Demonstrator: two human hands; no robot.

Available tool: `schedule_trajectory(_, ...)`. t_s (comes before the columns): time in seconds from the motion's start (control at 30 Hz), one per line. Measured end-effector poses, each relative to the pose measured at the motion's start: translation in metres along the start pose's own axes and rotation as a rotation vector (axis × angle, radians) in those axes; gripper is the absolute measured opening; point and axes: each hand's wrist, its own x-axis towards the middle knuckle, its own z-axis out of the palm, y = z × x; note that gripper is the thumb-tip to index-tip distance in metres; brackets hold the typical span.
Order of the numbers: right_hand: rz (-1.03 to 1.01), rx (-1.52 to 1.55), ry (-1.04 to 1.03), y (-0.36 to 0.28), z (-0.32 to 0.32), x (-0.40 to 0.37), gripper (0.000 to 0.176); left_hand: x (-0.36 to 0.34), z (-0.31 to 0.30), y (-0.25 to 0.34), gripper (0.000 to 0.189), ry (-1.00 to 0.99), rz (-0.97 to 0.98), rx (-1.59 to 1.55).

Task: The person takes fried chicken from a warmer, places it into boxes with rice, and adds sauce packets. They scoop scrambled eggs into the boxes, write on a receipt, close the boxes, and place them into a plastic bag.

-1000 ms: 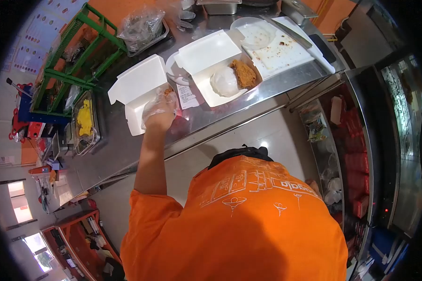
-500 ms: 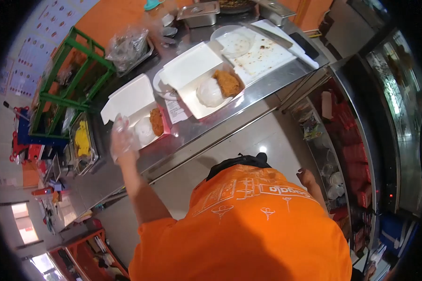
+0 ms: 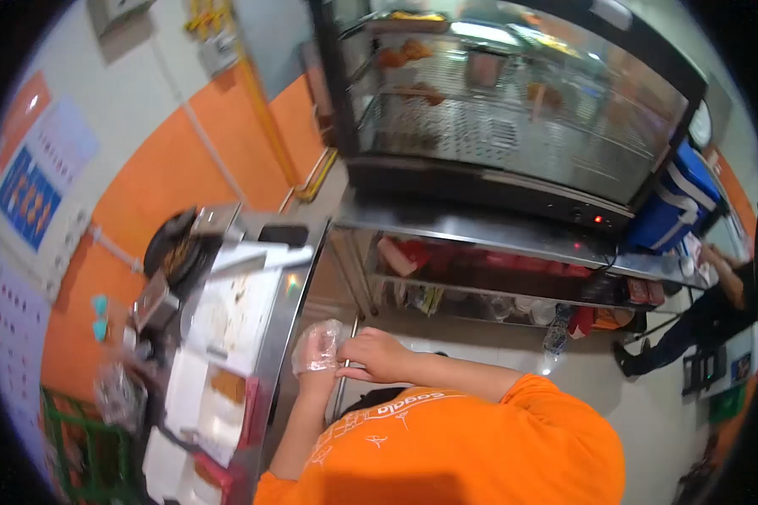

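- Wearing a clear plastic glove (image 3: 317, 347): left hand (image 3: 313, 367), raised at mid-frame. The crumpled film hides whether its fingers are curled or slack.
- Right hand (image 3: 377, 354): bare, fingers pinched on the plastic glove near the wrist, at its 3 o'clock.
- Steel counter (image 3: 271, 337): at 9 o'clock of both hands, bearing a white cutting board (image 3: 232, 311) and open white boxes (image 3: 200, 408).
- Glass display case (image 3: 514, 118): at 12 o'clock.

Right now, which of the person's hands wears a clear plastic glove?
The left hand, beside the stainless steel counter: a crinkled clear plastic glove covers it. The right hand is bare, touching that glove's wrist.
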Motion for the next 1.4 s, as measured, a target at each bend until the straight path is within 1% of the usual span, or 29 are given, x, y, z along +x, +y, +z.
schedule_trajectory(0.03, -0.019, -0.08, 0.08, 0.014, -0.023, -0.008, 0.021, 0.01, 0.015, 0.005, 0.016, -0.033, 0.01, -0.014)
schedule_trajectory(0.1, 0.256, -0.24, 0.106, 0.069, -0.08, -0.028, 0.018, 0.029, 0.049, 0.01, 0.017, -0.098, 0.007, -0.043)
schedule_trajectory(0.17, 0.479, -0.156, 0.431, 0.117, -0.163, -0.041, 0.017, 0.04, 0.078, 0.011, 0.017, -0.203, -0.066, -0.058)
schedule_trajectory(0.2, 0.321, -0.278, 0.732, 0.14, -0.211, -0.043, 0.019, 0.044, 0.094, 0.009, 0.016, -0.264, -0.175, -0.093)
schedule_trajectory(0.23, 0.339, -0.431, 0.892, 0.161, -0.258, -0.047, 0.024, 0.049, 0.11, 0.011, 0.015, -0.322, -0.293, -0.129)
schedule_trajectory(0.27, 0.389, -0.616, 1.026, 0.182, -0.294, -0.054, 0.034, 0.056, 0.122, 0.019, 0.014, -0.357, -0.307, -0.152)
schedule_trajectory(0.3, 0.424, -0.529, 1.161, 0.198, -0.326, -0.053, 0.042, 0.061, 0.129, 0.031, 0.014, -0.389, -0.328, -0.171)
schedule_trajectory(0.33, 0.466, -0.536, 1.171, 0.209, -0.35, -0.05, 0.046, 0.066, 0.137, 0.042, 0.015, -0.416, -0.354, -0.191)
schedule_trajectory(0.43, 0.458, -0.471, 1.033, 0.24, -0.358, -0.023, 0.056, 0.079, 0.156, 0.061, 0.015, -0.346, -0.21, -0.243)
schedule_trajectory(0.47, 0.434, -0.527, 1.105, 0.239, -0.342, -0.009, 0.067, 0.085, 0.154, 0.077, 0.017, -0.34, -0.257, -0.203)
schedule_trajectory(0.5, 0.443, -0.52, 1.144, 0.248, -0.336, -0.003, 0.072, 0.086, 0.162, 0.07, 0.018, -0.324, -0.251, -0.244)
schedule_trajectory(0.57, 0.447, -0.354, 1.168, 0.247, -0.327, 0.01, 0.074, 0.083, 0.178, 0.042, 0.02, -0.291, -0.231, -0.329)
schedule_trajectory(0.63, 0.417, -0.289, 1.091, 0.243, -0.316, 0.021, 0.075, 0.081, 0.167, 0.056, 0.022, -0.337, -0.385, -0.362)
schedule_trajectory(0.67, 0.41, -0.314, 1.035, 0.25, -0.308, 0.025, 0.077, 0.079, 0.162, 0.06, 0.023, -0.367, -0.461, -0.376)
schedule_trajectory(0.7, 0.438, -0.183, 0.948, 0.238, -0.306, 0.032, 0.08, 0.078, 0.163, 0.055, 0.023, -0.353, -0.499, -0.39)
schedule_trajectory(0.77, 0.405, -0.176, 0.805, 0.238, -0.297, 0.044, 0.083, 0.072, 0.164, 0.041, 0.022, -0.33, -0.57, -0.411)
schedule_trajectory(0.8, 0.376, -0.188, 0.754, 0.24, -0.293, 0.051, 0.083, 0.074, 0.166, 0.036, 0.021, -0.313, -0.498, -0.39)
schedule_trajectory(0.83, 0.349, -0.199, 0.703, 0.243, -0.288, 0.059, 0.083, 0.075, 0.167, 0.031, 0.021, -0.317, -0.522, -0.352)
schedule_trajectory(0.9, 0.313, -0.159, 0.602, 0.247, -0.282, 0.077, 0.082, 0.091, 0.157, 0.068, 0.021, -0.323, -0.568, -0.28)
schedule_trajectory(0.93, 0.283, -0.178, 0.567, 0.251, -0.277, 0.086, 0.081, 0.096, 0.155, 0.08, 0.02, -0.292, -0.543, -0.252)
schedule_trajectory(0.97, 0.251, -0.197, 0.53, 0.255, -0.273, 0.096, 0.081, 0.097, 0.159, 0.076, 0.02, -0.271, -0.505, -0.258)
schedule_trajectory(1.07, 0.169, -0.121, 0.495, 0.264, -0.256, 0.128, 0.08, 0.095, 0.178, 0.045, 0.021, -0.221, -0.387, -0.283)
schedule_trajectory(1.13, 0.153, -0.05, 0.448, 0.272, -0.245, 0.15, 0.08, 0.089, 0.177, 0.036, 0.022, -0.215, -0.367, -0.226)
schedule_trajectory(1.17, 0.147, -0.013, 0.42, 0.272, -0.239, 0.159, 0.08, 0.084, 0.172, 0.04, 0.023, -0.213, -0.362, -0.198)
schedule_trajectory(1.2, 0.201, -0.018, 0.374, 0.267, -0.235, 0.167, 0.079, 0.081, 0.163, 0.044, 0.02, -0.186, -0.331, -0.139)
schedule_trajectory(1.3, 0.214, 0.03, 0.33, 0.272, -0.218, 0.189, 0.078, 0.068, 0.134, 0.067, 0.019, -0.095, -0.605, -0.372)
schedule_trajectory(1.33, 0.152, -0.035, 0.332, 0.281, -0.209, 0.196, 0.076, 0.062, 0.129, 0.063, 0.019, -0.056, -0.616, -0.38)
schedule_trajectory(1.4, 0.102, -0.047, 0.328, 0.287, -0.199, 0.204, 0.074, 0.042, 0.133, 0.021, 0.018, 0.023, -0.659, -0.479)
